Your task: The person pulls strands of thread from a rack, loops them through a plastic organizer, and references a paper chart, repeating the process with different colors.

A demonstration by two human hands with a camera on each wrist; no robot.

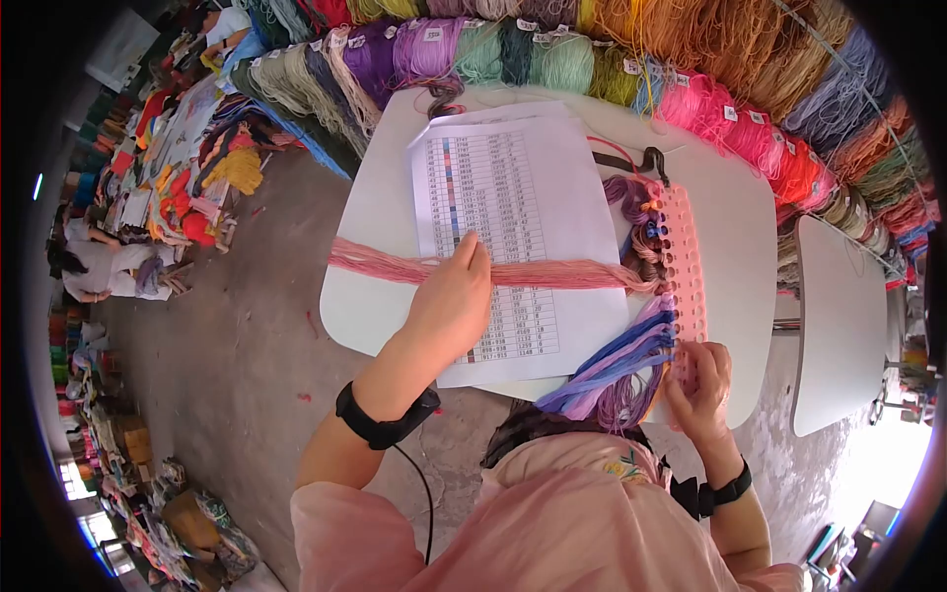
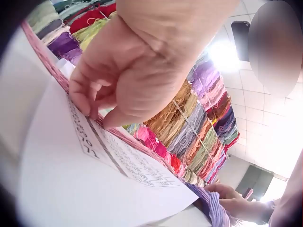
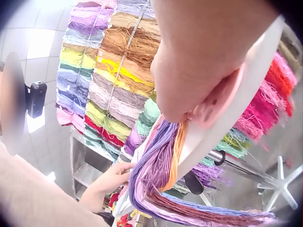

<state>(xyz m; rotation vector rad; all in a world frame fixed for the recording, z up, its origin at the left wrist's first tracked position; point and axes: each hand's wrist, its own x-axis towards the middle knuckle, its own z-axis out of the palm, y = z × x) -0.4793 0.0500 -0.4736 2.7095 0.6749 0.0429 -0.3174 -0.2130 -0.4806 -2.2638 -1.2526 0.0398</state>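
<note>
A pink strip with holes [image 1: 688, 266] lies on the right of the white table, threads hanging from its left edge. My right hand [image 1: 702, 390] grips its lower end, thumb on the near side. A long pink thread bundle [image 1: 562, 274] stretches left from the strip across a printed sheet [image 1: 582, 178]. My left hand [image 1: 456, 301] is over the sheet at that bundle; in the left wrist view the fingertips of the left hand [image 2: 106, 85] pinch the bundle [image 2: 52, 66]. Blue and purple threads [image 3: 158, 156] hang beside the right hand [image 3: 199, 71] in the right wrist view.
Hanks of coloured yarn [image 1: 562, 61] hang along the table's far side. A second white table [image 1: 838, 326] stands at the right. At the left, people [image 1: 109, 266] are near heaps of coloured material. A dark clip [image 1: 653, 163] is at the strip's top.
</note>
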